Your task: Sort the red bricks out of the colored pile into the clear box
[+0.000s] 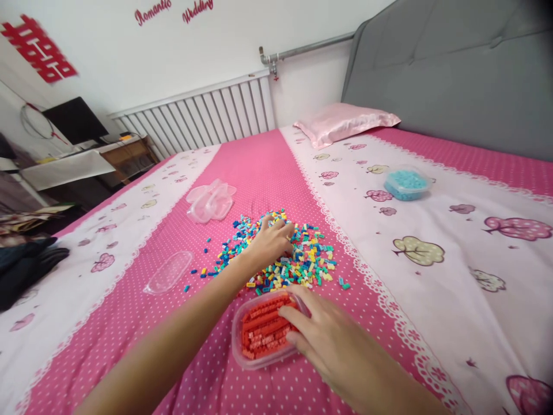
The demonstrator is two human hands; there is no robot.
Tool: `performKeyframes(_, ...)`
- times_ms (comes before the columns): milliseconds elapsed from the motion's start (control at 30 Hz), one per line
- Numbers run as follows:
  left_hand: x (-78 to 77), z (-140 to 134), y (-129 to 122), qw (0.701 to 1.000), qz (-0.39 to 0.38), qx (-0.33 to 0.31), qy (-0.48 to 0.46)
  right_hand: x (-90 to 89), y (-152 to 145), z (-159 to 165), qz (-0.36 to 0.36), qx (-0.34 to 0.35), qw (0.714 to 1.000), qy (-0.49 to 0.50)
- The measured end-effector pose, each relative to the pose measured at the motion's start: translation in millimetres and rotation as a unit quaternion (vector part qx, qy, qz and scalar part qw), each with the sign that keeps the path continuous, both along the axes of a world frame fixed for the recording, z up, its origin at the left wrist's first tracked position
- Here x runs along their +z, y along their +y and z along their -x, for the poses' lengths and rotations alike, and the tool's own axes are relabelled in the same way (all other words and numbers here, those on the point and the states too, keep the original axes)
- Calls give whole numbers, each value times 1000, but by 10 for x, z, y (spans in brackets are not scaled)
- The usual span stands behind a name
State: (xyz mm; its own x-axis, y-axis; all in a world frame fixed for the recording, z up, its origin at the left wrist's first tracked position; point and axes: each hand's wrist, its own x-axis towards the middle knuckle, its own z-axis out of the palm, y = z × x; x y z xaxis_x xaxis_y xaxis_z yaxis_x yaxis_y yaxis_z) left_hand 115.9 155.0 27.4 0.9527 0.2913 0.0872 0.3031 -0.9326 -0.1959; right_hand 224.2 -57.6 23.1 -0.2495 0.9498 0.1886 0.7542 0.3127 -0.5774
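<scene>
My left hand (271,245) reaches into a heap of small multicoloured building bricks (309,262). Its fingers are bent and spread, the tips among the bricks, and I see nothing held in them. Closer to me, a clear plastic box (238,349) contains red bricks (263,328) lined up in long rows. My right hand (322,331) lies over the right rim of this box. Its thumb and forefinger are apart and touch or hover just above the red rows; the other fingers are partly hidden.
Left of the heap lies a clear lid (169,272). Further back are several stacked clear plastic pieces (211,200). A box of light blue bricks (406,183) stands at the right, on the patterned bedspread (254,161). A pink pillow (345,122) lies near the grey headboard (449,75).
</scene>
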Motion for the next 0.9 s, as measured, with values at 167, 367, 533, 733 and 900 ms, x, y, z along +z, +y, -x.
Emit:
performKeyframes(167, -53, 8, -35, 1000, 17, 19, 1, -167, -12, 1, -77, 11, 996, -45)
performKeyframes(367, 5, 108, -122, 995, 78, 54, -26, -420, 16, -21, -226, 19, 970, -87)
performKeyframes(533, 153, 298, -235, 982, 134, 100, -86, -440, 17, -39, -208, 16, 974, -83)
performKeyframes(733, 470, 984, -792, 945, 191, 197, -177, -358, -26, -36, -136, 15, 989, -52)
performKeyframes(900, 502, 1346, -1424, 918, 181, 288, -206, -290, -36, -19, -108, 23, 993, -45)
